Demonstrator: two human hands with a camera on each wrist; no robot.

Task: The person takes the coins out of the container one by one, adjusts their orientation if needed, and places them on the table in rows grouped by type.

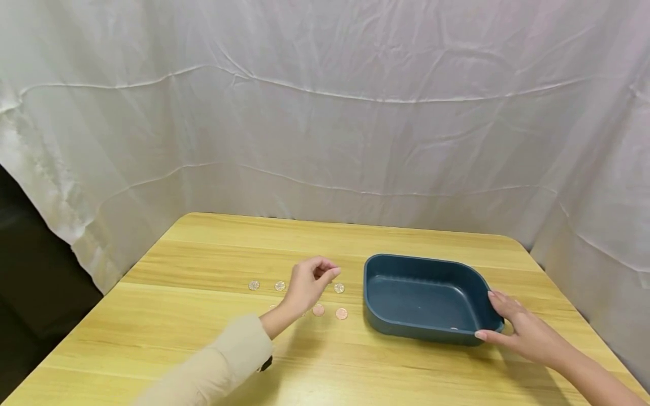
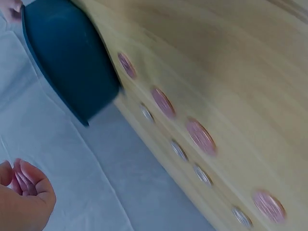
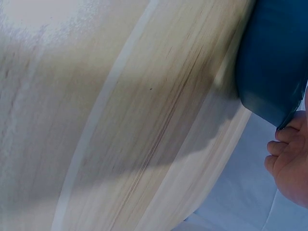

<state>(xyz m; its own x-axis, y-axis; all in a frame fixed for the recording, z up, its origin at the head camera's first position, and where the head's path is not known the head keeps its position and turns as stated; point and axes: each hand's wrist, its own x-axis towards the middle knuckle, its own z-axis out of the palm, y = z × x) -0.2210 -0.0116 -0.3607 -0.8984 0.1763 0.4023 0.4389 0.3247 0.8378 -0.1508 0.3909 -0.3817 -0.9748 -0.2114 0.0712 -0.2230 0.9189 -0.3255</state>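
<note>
My right hand (image 1: 528, 332) grips the right end of a dark blue plastic bin (image 1: 431, 332), thumb at its near corner and fingers along its side. In the right wrist view, the curled fingers (image 3: 288, 137) meet the bin's edge. My left hand (image 1: 307, 285) hovers over the coins, left of the bin, fingers bent and thumb close to the index fingertip. Whether something small sits between them is hidden. Silver coins (image 1: 280, 286) form a far row, copper coins (image 1: 341, 313) a nearer one; the left hand partly covers both. In the left wrist view, several copper coins (image 2: 163, 102) look blurred.
The wooden table (image 1: 355, 366) has rounded far corners. A pale grey cloth (image 1: 355, 141) hangs behind it and along its sides. Near the bin's front right, a small light spot (image 1: 454, 328) shows inside, too small to identify. Something dark (image 1: 30, 293) stands beyond the left edge.
</note>
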